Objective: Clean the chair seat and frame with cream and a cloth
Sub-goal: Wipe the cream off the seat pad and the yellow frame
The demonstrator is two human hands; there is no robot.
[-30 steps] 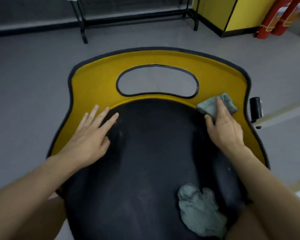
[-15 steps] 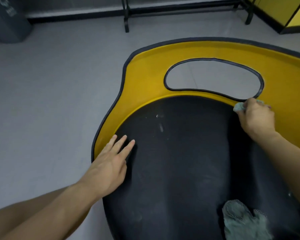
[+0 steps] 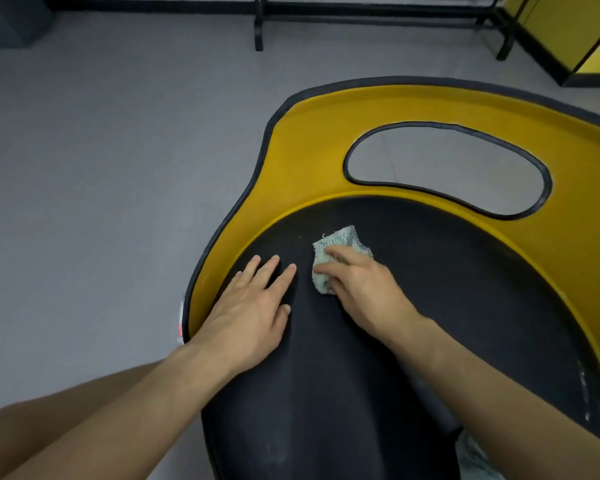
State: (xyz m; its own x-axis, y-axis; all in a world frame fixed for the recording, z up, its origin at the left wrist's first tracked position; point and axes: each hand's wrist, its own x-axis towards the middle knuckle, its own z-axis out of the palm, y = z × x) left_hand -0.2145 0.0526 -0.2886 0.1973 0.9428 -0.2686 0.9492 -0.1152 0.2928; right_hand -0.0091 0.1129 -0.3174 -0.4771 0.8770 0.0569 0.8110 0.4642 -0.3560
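**Cloth Held to the Far Left of the Seat**

The black seat (image 3: 430,323) was taken as the landmark. A small pale green cloth (image 3: 342,242) was held against the far left part of the seat, close inside the curve where the seat met the yellow frame (image 3: 309,150). The cloth was gripped by the right hand (image 3: 364,289), with the fingers bent over its top and the thumb tucked against its near edge. The left hand (image 3: 253,306) was laid flat and open on the seat just left of the cloth, fingers straight, with nothing held. A narrow strip of bare seat was left between the two hands. Beyond the seat, an oval opening (image 3: 447,168) was seen cut through the frame. At the near right corner of the seat a second cloth (image 3: 475,459) was partly seen, cut off by the picture edge. Faint white streaks were seen near the seat's right edge. Grey floor (image 3: 118,168) was seen left of the seat.
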